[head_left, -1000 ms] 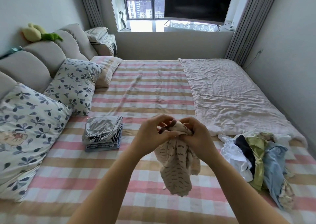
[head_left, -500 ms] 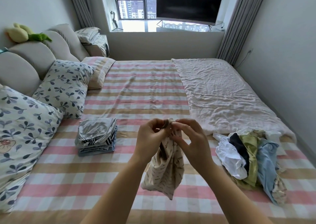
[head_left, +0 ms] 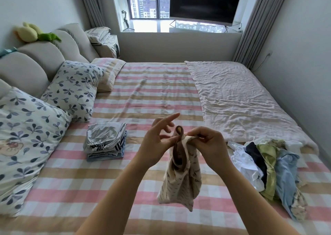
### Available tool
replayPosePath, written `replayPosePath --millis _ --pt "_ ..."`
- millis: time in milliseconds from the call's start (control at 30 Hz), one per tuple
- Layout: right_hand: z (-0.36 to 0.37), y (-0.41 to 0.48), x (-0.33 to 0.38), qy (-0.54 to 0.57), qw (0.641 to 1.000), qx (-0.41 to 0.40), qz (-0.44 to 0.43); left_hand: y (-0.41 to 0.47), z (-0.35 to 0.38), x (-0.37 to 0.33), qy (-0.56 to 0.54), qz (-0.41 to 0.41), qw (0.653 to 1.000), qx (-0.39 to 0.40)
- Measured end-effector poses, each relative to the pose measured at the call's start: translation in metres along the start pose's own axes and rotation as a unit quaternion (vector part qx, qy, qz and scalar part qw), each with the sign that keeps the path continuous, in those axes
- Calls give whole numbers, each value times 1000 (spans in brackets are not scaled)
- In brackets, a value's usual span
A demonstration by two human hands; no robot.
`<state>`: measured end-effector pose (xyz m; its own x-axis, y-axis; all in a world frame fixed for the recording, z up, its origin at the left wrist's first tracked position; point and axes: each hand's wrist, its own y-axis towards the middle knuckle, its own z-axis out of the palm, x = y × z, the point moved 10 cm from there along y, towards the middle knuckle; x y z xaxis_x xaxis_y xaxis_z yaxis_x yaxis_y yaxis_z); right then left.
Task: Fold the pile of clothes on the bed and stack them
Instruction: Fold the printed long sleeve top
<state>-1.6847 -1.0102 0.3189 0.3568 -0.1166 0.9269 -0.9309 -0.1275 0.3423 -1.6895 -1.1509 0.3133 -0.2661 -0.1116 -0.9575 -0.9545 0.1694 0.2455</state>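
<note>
The striped bed [head_left: 152, 91] carries an unsorted pile of clothes [head_left: 268, 166] at the right and a folded stack [head_left: 105, 141] at the left. Between them, above the sheet, hangs a crumpled cream printed garment [head_left: 180, 182] with a brown band. The right hand [head_left: 209, 145] pinches its top edge, and the left hand [head_left: 155, 145], fingers splayed straight, touches it just beside.

Daylight is coming in through the window [head_left: 145, 3] and spreading evenly over the bed [head_left: 152, 91] below it. The sill [head_left: 146, 26] under the window is glaring white. Shadows are falling faint and soft. The wide lens is bending the curtains [head_left: 250, 28] beside the window, and the corners farthest from it are softening slightly.
</note>
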Motion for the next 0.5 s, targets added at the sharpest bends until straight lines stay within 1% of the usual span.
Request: replayPosePath --millis 33,100,133,167,233,300,333,400,500 --pt "1 1 0 4 1000 6 1 0 2 -1 13 7 1000 22" --pt "3 3 -2 3 1000 17 4 1 11 1 -13 -2 998 66" --pt "3 4 -4 -1 1000 19 8 2 11 4 -36 -7 997 63" --pt "2 5 -7 -9 1000 16 13 3 6 8 -53 -12 998 35" --pt "-7 7 -14 -21 999 -8 29 2 -13 22 -55 -29 997 -50" --pt "-23 7 -21 -55 997 -46 35 -2 -36 33 -5 -39 991 -128" --pt "-30 6 -23 -78 995 -61 32 -5 -46 37 32 -39 987 -154" --pt "-42 5 -27 -113 990 -79 29 -8 -61 42 95 -39 979 -176" --pt "-56 6 -37 -134 986 -91 48 -9 -75 49 138 -44 976 -159"
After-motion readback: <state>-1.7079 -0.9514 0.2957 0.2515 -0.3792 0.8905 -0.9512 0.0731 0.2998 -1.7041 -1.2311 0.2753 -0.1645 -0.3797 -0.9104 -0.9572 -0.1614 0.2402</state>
